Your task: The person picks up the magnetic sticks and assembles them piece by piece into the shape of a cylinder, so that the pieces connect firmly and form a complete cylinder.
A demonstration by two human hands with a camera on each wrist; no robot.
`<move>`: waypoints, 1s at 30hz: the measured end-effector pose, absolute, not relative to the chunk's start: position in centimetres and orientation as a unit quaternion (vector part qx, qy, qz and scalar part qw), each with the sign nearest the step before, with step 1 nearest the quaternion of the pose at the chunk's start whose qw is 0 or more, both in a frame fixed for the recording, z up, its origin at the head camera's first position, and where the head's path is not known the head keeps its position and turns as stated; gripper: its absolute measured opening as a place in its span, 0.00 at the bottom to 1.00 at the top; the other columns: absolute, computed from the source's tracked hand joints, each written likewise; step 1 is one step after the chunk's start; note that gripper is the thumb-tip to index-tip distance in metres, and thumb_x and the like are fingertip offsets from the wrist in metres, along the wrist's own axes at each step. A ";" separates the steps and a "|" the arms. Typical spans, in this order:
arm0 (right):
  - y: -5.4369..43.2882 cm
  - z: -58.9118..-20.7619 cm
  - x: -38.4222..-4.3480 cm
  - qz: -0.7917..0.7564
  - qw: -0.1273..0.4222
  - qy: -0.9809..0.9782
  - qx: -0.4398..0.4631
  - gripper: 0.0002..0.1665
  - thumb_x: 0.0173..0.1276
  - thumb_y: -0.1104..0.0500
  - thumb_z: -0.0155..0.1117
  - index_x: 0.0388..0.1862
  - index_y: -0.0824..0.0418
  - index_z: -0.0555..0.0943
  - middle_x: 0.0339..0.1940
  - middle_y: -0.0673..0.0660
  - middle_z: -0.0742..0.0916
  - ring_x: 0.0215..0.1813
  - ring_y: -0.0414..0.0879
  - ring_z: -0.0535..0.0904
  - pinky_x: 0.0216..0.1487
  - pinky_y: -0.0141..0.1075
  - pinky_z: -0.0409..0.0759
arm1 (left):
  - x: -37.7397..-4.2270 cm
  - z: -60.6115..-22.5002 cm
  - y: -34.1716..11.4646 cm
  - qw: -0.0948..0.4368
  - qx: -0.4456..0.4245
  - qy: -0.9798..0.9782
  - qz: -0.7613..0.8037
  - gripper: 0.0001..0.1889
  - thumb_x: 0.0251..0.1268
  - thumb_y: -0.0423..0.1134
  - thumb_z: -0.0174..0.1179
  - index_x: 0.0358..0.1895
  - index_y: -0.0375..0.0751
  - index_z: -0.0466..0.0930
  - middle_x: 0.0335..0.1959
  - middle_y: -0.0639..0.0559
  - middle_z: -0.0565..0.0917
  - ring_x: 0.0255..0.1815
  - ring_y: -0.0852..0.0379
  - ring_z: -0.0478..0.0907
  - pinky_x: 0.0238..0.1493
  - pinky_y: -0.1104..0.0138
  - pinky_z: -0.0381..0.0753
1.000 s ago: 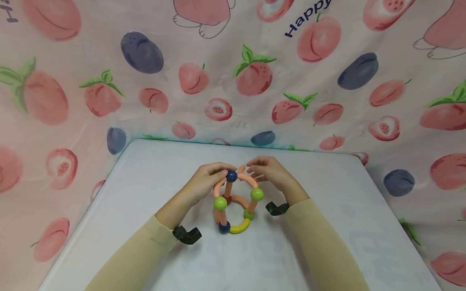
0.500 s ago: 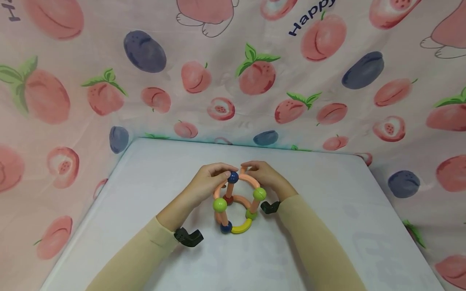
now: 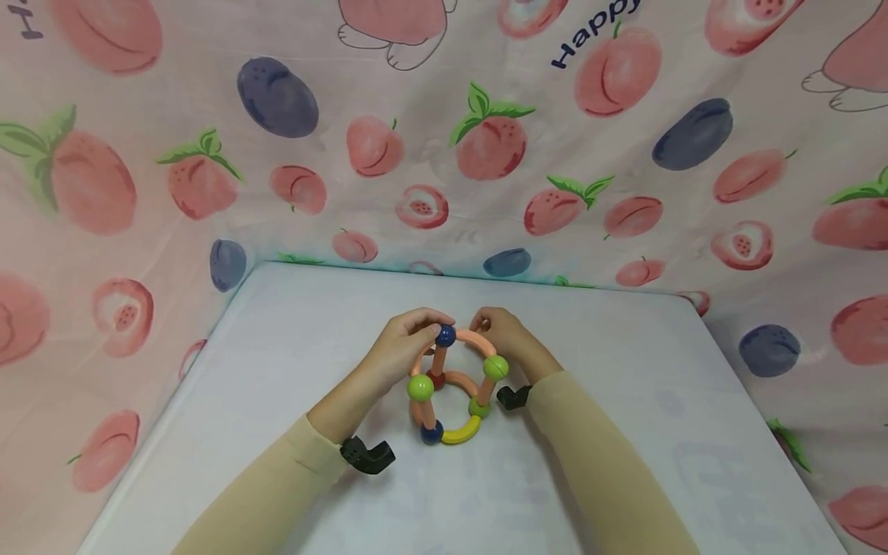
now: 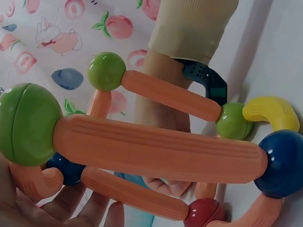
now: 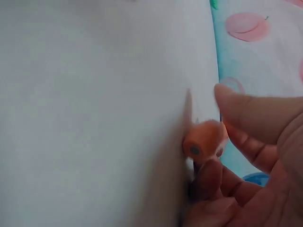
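Observation:
A frame of magnetic balls and rods (image 3: 482, 339) stands on the table, with an upper and a lower ring joined by upright orange rods. My left hand (image 3: 404, 343) holds its upper ring at the blue ball (image 3: 445, 335), thumb against the ball. In the left wrist view, fingers (image 4: 92, 208) curl under the ring beside a green ball (image 4: 33, 124). Behind the frame, my right hand (image 3: 509, 339) is apart from it. The right wrist view shows that hand pinching an orange magnetic rod (image 5: 204, 140), a grey magnet at its end; the rest is hidden by fingers.
A white table (image 3: 312, 308) lies under the frame. Fruit-printed cloth (image 3: 430, 146) hangs behind and at both sides. Each wrist wears a black camera mount, the left (image 3: 368, 456) and the right (image 3: 513, 398) close beside the frame.
My right hand came in from the right to the orange rod that stuck up behind the blue ball. That rod is now off the frame, in its fingers. My left hand keeps its hold.

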State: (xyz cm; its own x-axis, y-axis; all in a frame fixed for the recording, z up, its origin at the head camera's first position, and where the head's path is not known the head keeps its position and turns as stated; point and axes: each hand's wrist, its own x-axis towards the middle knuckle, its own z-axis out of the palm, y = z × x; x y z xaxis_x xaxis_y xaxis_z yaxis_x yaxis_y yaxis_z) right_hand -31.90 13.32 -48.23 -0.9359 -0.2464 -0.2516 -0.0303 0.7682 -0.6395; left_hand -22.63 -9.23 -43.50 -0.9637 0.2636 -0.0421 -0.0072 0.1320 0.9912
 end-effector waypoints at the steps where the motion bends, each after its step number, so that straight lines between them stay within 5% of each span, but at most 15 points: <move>1: 13.4 -48.3 -31.8 -0.327 0.159 0.929 -0.072 0.08 0.74 0.56 0.71 0.45 0.58 0.84 0.47 0.59 0.86 0.47 0.53 0.78 0.49 0.43 0.78 | -22.6 -43.5 -9.2 0.104 0.084 0.744 0.654 0.14 0.86 0.40 0.53 0.61 0.46 0.86 0.65 0.46 0.86 0.60 0.53 0.83 0.60 0.60 0.84; 7: 14.5 -48.6 -31.4 -0.322 0.158 0.932 -0.053 0.10 0.74 0.53 0.71 0.42 0.57 0.82 0.42 0.58 0.84 0.44 0.52 0.78 0.42 0.40 0.77 | -22.9 -43.4 -9.5 0.119 0.080 0.739 0.658 0.15 0.86 0.40 0.54 0.62 0.44 0.86 0.64 0.48 0.87 0.63 0.53 0.83 0.64 0.60 0.83; 17: 17.2 -48.1 -30.1 -0.397 0.155 0.904 -0.031 0.16 0.79 0.51 0.66 0.58 0.58 0.78 0.49 0.60 0.85 0.41 0.50 0.83 0.39 0.37 0.82 | -23.5 -44.5 -10.1 0.120 0.120 0.711 0.682 0.16 0.85 0.38 0.53 0.63 0.37 0.84 0.63 0.42 0.86 0.56 0.58 0.86 0.64 0.61 0.87; 30: 20.5 -46.5 -26.0 -0.573 0.155 0.803 -0.048 0.25 0.78 0.61 0.66 0.67 0.64 0.69 0.44 0.61 0.86 0.42 0.48 0.89 0.49 0.39 0.91 | -23.2 -45.1 -9.1 0.074 0.116 0.706 0.695 0.15 0.85 0.37 0.51 0.61 0.35 0.84 0.61 0.40 0.86 0.56 0.54 0.86 0.61 0.62 0.87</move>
